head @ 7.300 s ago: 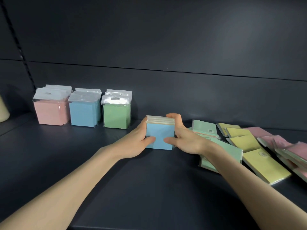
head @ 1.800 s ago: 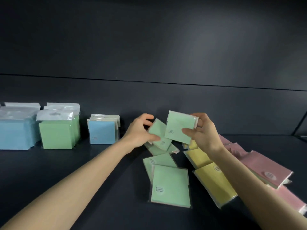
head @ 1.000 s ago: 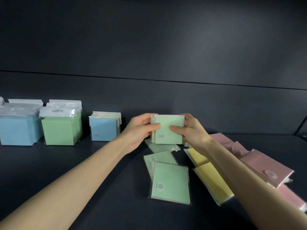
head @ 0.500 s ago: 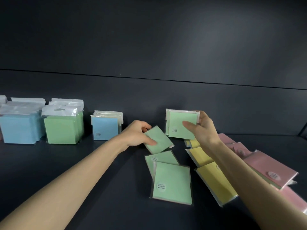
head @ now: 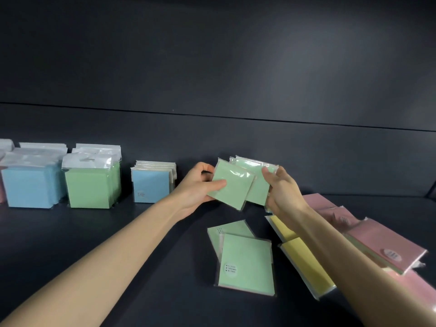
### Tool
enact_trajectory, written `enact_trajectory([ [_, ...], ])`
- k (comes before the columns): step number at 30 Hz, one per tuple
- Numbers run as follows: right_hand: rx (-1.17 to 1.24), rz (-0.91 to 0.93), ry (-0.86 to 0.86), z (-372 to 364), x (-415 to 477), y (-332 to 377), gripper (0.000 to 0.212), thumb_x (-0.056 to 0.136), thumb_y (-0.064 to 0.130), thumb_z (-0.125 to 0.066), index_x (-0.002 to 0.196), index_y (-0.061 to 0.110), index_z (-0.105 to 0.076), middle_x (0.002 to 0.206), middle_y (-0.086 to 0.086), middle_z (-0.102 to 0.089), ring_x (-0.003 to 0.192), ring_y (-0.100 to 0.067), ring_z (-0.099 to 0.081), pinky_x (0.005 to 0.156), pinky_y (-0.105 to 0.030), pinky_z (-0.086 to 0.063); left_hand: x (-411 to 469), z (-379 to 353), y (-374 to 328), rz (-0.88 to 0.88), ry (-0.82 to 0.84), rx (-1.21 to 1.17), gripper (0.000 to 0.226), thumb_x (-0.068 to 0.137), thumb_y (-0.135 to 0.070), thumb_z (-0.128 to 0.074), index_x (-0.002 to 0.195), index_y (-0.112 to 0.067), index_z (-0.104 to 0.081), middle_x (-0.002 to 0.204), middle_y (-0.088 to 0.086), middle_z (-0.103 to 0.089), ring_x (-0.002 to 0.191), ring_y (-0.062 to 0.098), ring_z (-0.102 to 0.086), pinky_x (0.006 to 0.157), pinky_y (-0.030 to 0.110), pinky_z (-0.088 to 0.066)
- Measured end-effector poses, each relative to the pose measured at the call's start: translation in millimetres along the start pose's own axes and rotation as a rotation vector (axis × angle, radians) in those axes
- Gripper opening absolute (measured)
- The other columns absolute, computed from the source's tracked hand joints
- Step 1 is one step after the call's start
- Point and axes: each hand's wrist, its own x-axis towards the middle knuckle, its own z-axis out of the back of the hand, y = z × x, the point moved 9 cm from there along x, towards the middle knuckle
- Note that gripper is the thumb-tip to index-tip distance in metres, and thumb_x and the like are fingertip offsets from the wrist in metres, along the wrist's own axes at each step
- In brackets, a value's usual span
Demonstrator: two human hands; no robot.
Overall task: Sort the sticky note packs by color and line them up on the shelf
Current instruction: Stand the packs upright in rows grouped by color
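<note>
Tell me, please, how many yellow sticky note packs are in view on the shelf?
2. The far yellow pack lies flat just below the right hand; the near yellow pack lies closer to the camera, beside the right forearm. More may be hidden under that arm.

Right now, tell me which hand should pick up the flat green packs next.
Left, probably. The left hand pinches only one green pack, overlapping the stack gripped by the right hand. The flat green packs lie uncovered on the shelf, nearer the body than either hand.
</note>
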Motion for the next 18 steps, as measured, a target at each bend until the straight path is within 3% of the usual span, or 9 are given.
enact_trajectory([
  [3, -0.03, -0.014, 0.12, -19, -3, -7, 0.031, 0.094, 0.04, -0.052, 0.113, 0.017, -0.044, 0.114, -0.009, -0.064, 0.104, -0.025, -0.064, 0.088, -0.049, -0.053, 0, -4, 3, -0.018, -0.02, 0.095, 0.028, 0.087, -0.008, -0.064, 0.107, -0.014, -0.045, 0.106, 0.01, -0.067, 0.097, 0.023, -0.066, 0.089, 0.045, -0.054],
  [6, -0.102, 0.008, 0.22, -27, -4, -8, 0.035, 0.092, 0.012, -0.059, 0.119, 0.013, -0.038, 0.12, -0.009, -0.058, 0.109, -0.023, -0.061, 0.087, -0.044, -0.054, -1, 1, -2, -0.055, -0.037, 0.223, 0.046, 0.085, -0.017, -0.068, 0.12, -0.021, -0.038, 0.107, 0.01, -0.064, 0.1, 0.02, -0.064, 0.092, 0.041, -0.052],
  [8, -0.237, 0.052, 0.235, -27, 1, -5, 0.036, 0.091, 0.004, -0.058, 0.121, 0.012, -0.039, 0.119, -0.007, -0.058, 0.109, -0.021, -0.06, 0.089, -0.038, -0.053, -1, 4, -11, -0.093, -0.01, 0.385, 0.063, 0.082, -0.02, -0.07, 0.131, -0.03, -0.032, 0.105, 0.006, -0.065, 0.099, 0.018, -0.062, 0.092, 0.035, -0.05],
  [12, -0.351, 0.081, 0.283, -40, 11, -4, 0.036, 0.088, 0.006, -0.062, 0.118, 0.009, -0.043, 0.118, -0.01, -0.06, 0.107, -0.02, -0.061, 0.091, -0.04, -0.052, -2, 10, -27, -0.169, 0.035, 0.66, 0.042, 0.081, -0.018, -0.069, 0.116, -0.026, -0.046, 0.102, 0.004, -0.065, 0.092, 0.023, -0.063, 0.082, 0.041, -0.053],
  [14, -0.399, 0.085, 0.305, -50, 14, -9, 0.035, 0.088, 0.007, -0.062, 0.117, 0.007, -0.042, 0.114, -0.008, -0.058, 0.102, -0.016, -0.059, 0.085, -0.031, -0.052, -4, 17, -27, -0.163, 0.034, 0.804, 0.035, 0.084, -0.021, -0.066, 0.114, -0.022, -0.047, 0.1, 0.004, -0.063, 0.087, 0.02, -0.06, 0.075, 0.034, -0.05],
  [18, -0.605, 0.108, 0.289, -61, 17, -13, 0.054, 0.086, 0.015, -0.066, 0.13, 0.011, -0.035, 0.11, 0.0, -0.054, 0.099, -0.015, -0.055, 0.079, -0.023, -0.046, -6, 24, -35, -0.228, 0.01, 1.093, 0.043, 0.088, -0.022, -0.061, 0.128, -0.017, -0.047, 0.121, 0.002, -0.052, 0.108, 0.019, -0.048, 0.083, 0.024, -0.035],
])
